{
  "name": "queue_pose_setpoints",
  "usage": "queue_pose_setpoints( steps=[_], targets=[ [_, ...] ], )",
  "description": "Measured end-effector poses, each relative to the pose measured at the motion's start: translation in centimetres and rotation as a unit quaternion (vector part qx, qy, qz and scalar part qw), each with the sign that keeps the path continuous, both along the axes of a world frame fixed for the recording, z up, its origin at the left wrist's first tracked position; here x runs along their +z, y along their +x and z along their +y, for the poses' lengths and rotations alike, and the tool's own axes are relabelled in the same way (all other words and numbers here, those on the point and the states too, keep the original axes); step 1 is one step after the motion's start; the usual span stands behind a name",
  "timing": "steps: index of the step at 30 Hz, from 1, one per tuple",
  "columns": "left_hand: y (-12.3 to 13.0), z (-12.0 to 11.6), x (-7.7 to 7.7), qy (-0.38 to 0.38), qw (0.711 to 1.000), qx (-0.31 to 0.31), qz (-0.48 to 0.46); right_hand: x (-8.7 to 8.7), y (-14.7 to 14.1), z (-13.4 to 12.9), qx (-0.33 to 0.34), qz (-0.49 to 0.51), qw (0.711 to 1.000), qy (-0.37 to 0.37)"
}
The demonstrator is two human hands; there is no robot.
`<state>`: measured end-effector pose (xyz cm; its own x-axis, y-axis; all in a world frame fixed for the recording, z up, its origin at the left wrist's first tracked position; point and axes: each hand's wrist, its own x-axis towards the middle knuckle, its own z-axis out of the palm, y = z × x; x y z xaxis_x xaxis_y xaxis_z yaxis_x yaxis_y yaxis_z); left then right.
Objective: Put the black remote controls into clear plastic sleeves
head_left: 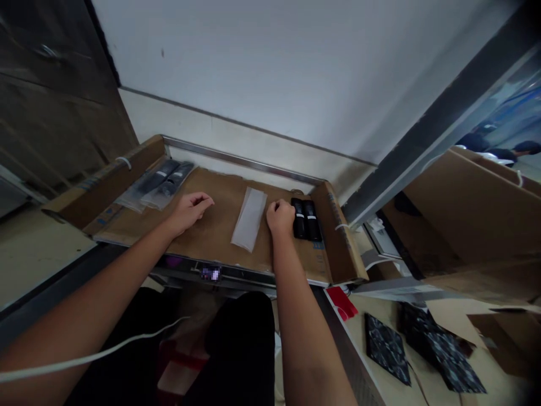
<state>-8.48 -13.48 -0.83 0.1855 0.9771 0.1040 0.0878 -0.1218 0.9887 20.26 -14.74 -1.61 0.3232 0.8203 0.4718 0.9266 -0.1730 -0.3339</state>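
Observation:
My left hand [191,212] hovers over the left half of the cardboard-lined tray [220,192], its fingers loosely together; whether it holds something small cannot be made out. My right hand [281,216] is curled closed between a flat translucent bag [250,219] and two black cylindrical items [306,219]. Whatever its fingers may grip is hidden. The flat bag lies in the middle of the tray. At the tray's left end, black items in clear bags [163,181] lie side by side.
The tray has raised cardboard sides. A large cardboard box [473,220] stands at the right. Below it lie black patterned packages [386,347] and a red piece [341,303]. A white cord [105,351] crosses the lower left. A wall rises behind the tray.

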Motion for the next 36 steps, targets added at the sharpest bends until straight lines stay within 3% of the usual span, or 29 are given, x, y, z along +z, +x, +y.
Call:
queue_pose_setpoints(
  steps=[12,21,36],
  targets=[
    [0.2,0.2,-0.1,0.014,1.000,0.022,0.012,0.4,-0.2,-0.2,-0.005,-0.005,1.000,-0.002],
    [0.5,-0.5,0.9,0.054,0.994,0.035,0.084,0.2,-0.1,-0.3,0.005,-0.015,1.000,-0.001],
    [0.5,-0.1,0.6,0.055,0.997,0.033,0.037,0.1,0.2,-0.2,0.003,-0.013,1.000,0.004]
  ],
)
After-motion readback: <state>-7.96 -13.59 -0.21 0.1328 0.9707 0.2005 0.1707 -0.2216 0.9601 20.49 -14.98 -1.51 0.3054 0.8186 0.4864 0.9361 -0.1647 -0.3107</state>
